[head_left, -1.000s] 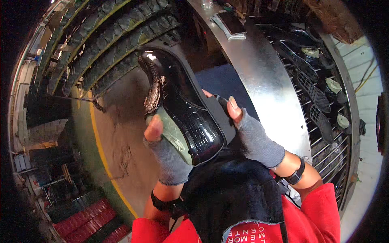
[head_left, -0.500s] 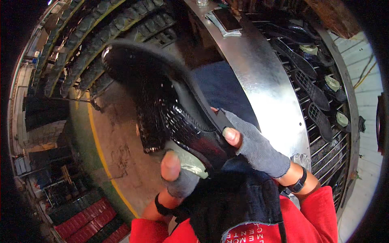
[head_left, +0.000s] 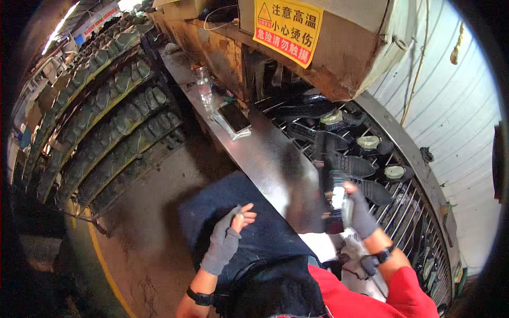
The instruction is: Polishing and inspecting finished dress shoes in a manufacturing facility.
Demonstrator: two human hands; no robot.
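Note:
A black shoe point(head_left: 331, 183), smeared by motion and glinting, is in my right hand point(head_left: 362, 216) above the edge of the rod rack. The right fingers close around its near end; their exact grip is blurred. My left hand point(head_left: 225, 241) is empty over the dark cloth on my lap point(head_left: 254, 225), with its fingers apart and loosely bent. Both hands wear grey fingerless gloves. Beyond the held shoe, black shoes with pale insoles point(head_left: 368, 142) and dark ridged soles point(head_left: 352, 165) lie on the rack.
A metal ledge point(head_left: 265, 175) runs along the rack of metal rods point(head_left: 411, 212). On it are a phone point(head_left: 234, 117) over a folded cloth and a clear bottle point(head_left: 203, 87). A housing with a yellow warning sign point(head_left: 289, 29) overhangs the rack. Tiered shelves point(head_left: 106, 111) hold footwear at left.
The shoe has gone from both hands in front of me to my right hand alone, over at the rack. My left hand has let go. The view has swung toward the rack.

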